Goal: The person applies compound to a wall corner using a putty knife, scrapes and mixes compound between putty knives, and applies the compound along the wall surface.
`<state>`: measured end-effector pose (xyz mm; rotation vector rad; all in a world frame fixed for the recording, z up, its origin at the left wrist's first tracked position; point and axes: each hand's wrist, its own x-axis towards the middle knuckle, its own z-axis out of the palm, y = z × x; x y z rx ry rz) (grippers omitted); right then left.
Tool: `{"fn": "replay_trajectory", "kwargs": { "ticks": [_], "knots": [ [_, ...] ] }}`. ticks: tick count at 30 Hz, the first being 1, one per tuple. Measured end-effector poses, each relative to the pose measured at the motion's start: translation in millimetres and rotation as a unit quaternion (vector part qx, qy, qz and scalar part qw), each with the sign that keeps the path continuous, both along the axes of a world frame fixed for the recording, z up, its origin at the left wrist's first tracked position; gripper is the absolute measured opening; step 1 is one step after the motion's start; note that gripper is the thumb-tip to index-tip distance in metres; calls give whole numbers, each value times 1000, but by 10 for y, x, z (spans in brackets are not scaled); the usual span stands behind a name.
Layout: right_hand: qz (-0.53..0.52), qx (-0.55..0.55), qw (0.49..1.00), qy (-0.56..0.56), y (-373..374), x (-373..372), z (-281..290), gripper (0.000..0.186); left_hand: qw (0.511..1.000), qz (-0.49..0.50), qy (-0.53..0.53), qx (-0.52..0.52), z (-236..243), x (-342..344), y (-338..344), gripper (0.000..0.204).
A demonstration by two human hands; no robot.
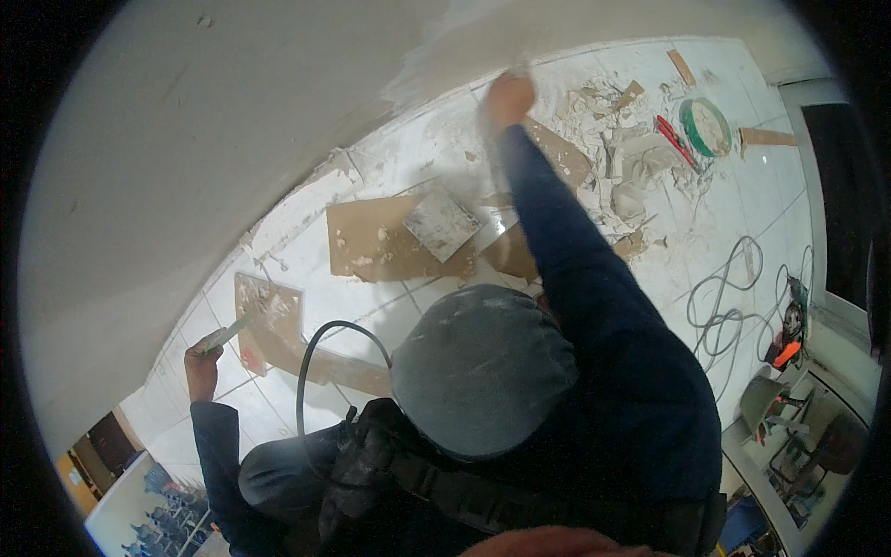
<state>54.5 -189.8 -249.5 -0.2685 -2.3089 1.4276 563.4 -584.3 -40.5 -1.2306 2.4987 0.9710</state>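
My left hand point(201, 369), out at the lower left, is closed around a putty knife point(224, 335). The pale tool slants toward a brown cardboard piece point(278, 311) smeared with white compound. My right arm reaches far forward, and my right hand point(511, 98) is by the foot of the wall point(371, 65). That hand is blurred and looks closed, with something indistinct at its fingertips. Between the hands, a square plate point(442, 226) coated with compound lies on a larger cardboard sheet point(371, 243).
Torn scraps and white debris point(631, 172) cover the tiles right of my right hand. Beyond lie red-handled pliers point(677, 142) and a green-rimmed round container point(706, 128). A grey cable point(719, 302) coils at the right. A dusty grey cloth shape point(483, 371) blocks the lower middle.
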Motion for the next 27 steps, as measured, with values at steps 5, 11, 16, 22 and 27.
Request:
{"fn": "replay_trajectory", "kwargs": {
  "ticks": [5, 11, 16, 22, 27],
  "knots": [
    [61, -1, 998, -18, -1102, 1156, -230, 39, 1000, -30, 5, 6, -18, -351, 135, 34],
    [191, -156, 963, -110, -540, 1188, -8, 42, 1000, -21, 20, 6, 72, -268, 143, 32],
    [-60, -83, 993, 53, 107, 53, -100, 30, 999, -24, 24, 21, 78, -296, 224, 31],
    [105, 58, 990, 72, -975, 1054, 243, 48, 999, -45, 23, -3, 26, -493, 222, 31],
    [281, -100, 954, 19, -574, 1445, 71, 34, 998, -56, 12, -1, 27, -510, 277, 30]
  ]
}}
